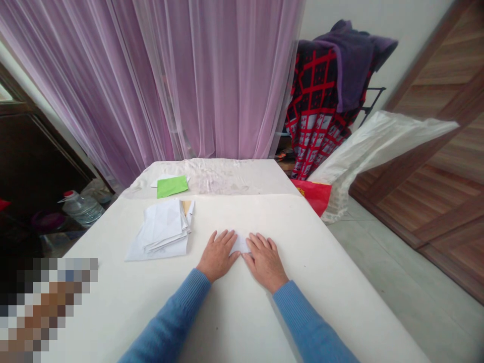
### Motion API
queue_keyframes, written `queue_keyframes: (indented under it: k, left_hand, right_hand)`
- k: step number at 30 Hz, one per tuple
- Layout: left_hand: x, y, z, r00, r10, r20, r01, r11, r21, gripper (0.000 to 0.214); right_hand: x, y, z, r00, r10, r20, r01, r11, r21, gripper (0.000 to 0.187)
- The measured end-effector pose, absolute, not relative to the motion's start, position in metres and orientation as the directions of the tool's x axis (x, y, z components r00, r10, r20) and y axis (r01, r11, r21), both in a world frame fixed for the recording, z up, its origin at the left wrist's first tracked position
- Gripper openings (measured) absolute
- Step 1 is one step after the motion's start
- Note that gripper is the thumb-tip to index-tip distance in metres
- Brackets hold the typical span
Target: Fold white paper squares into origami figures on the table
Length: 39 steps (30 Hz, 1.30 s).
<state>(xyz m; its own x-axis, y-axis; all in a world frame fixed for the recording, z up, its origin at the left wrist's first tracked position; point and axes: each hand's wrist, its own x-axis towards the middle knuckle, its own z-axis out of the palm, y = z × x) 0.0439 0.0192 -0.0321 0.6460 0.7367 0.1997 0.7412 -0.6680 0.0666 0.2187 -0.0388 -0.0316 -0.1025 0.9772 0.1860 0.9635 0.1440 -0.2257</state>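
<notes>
Left hand, right hand palm-down (seemingly).

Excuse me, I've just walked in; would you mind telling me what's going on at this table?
A person in a blue sweater has both hands flat on a white table, the left hand and right hand touching a small piece of white paper between them. A pile of white paper lies to the left, with a green sheet farther back.

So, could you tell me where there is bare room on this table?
The white table is bare right of your right hand, out to its edge, and between your sleeves. It is crowded left of your left hand, at the paper stack.
</notes>
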Motion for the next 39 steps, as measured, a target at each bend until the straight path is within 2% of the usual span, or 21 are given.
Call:
queue_keyframes:
  k: [12,20,25,31,39]
  left_hand:
    - [0.012,0.018,-0.025,0.633,0.763,0.131,0.747,-0.646,0.157,0.042]
    - [0.004,0.021,-0.03,0.638,0.747,0.187,0.702,-0.664,0.256,0.039]
    - [0.002,0.023,-0.03,0.629,0.746,0.22,0.686,-0.665,0.295,0.034]
    - [-0.004,0.025,-0.024,0.602,0.741,0.296,0.695,-0.669,0.263,0.03]
    - [-0.015,0.029,-0.033,0.485,0.801,0.351,0.757,-0.585,0.29,0.018]
  right_hand:
    - [0.239,-0.033,-0.019,-0.175,0.978,0.115,0.954,0.197,-0.226,0.036]
    - [0.242,-0.025,-0.024,-0.318,0.922,0.223,0.899,0.368,-0.238,0.027]
    - [0.241,-0.025,-0.027,-0.291,0.921,0.259,0.893,0.359,-0.273,0.027]
    - [0.234,-0.014,-0.024,-0.225,0.939,0.262,0.89,0.307,-0.336,0.02]
    - [0.217,-0.006,-0.028,-0.017,0.977,0.212,0.856,0.124,-0.501,0.017]
